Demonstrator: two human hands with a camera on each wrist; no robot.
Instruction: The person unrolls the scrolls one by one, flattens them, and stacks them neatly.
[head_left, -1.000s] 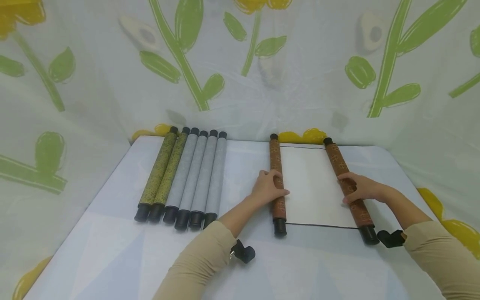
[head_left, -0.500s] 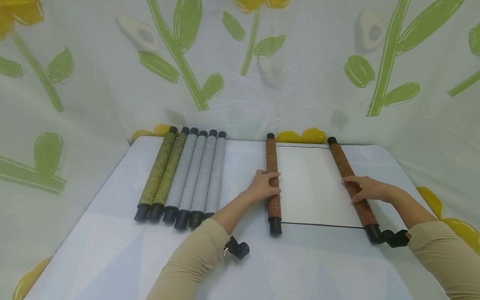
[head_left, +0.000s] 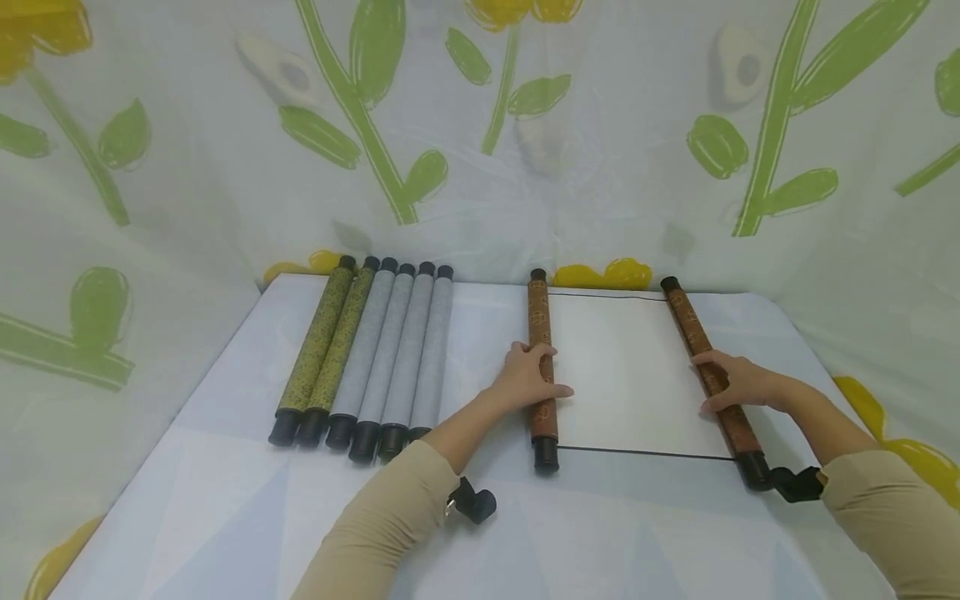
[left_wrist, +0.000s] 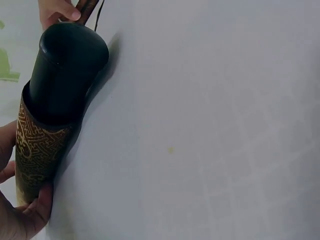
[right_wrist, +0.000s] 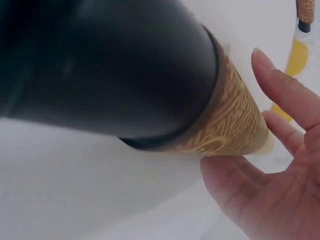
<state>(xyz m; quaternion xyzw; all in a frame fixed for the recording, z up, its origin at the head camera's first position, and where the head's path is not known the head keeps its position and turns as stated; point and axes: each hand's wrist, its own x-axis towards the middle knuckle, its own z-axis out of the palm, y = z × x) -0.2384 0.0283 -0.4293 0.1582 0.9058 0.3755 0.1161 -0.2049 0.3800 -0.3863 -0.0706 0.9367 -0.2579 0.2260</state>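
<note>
Between hands (head_left: 522, 379) (head_left: 746, 383) gripping rollers (head_left: 539, 321) (head_left: 686, 317) lies white paper (head_left: 622, 375).

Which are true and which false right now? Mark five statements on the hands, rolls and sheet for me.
1. The left hand holds the left brown roll. True.
2. The right hand is on the left brown roll. False: it holds the right brown roll.
3. The sheet spans between those two. True.
4. The green rolls lie left of the grey rolls. True.
5. There are three grey rolls. False: four.
</note>
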